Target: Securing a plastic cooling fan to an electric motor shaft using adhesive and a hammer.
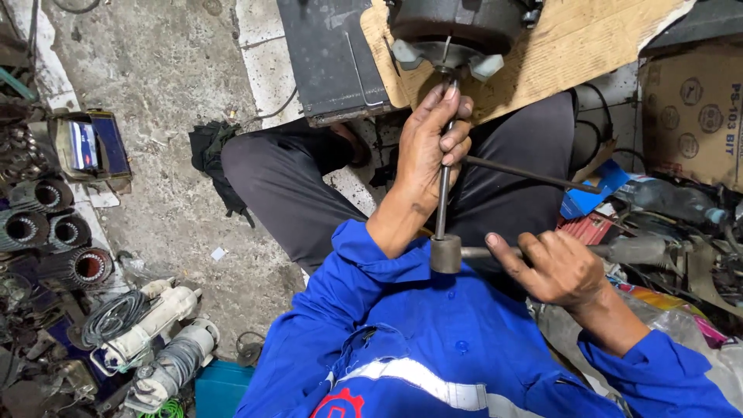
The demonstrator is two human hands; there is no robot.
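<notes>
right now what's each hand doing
left hand: closed around the long metal rod
right hand: closed on the side handle of the rod's end socket

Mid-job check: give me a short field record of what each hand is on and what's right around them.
left hand: wrapped around the long metal rod, near its upper end
right hand: holds the hammer handle
hammer head: at the rod's lower end
rod tip: at the dark motor
motor rests on: cardboard sheet
second thin rod: lies across the lap
</notes>
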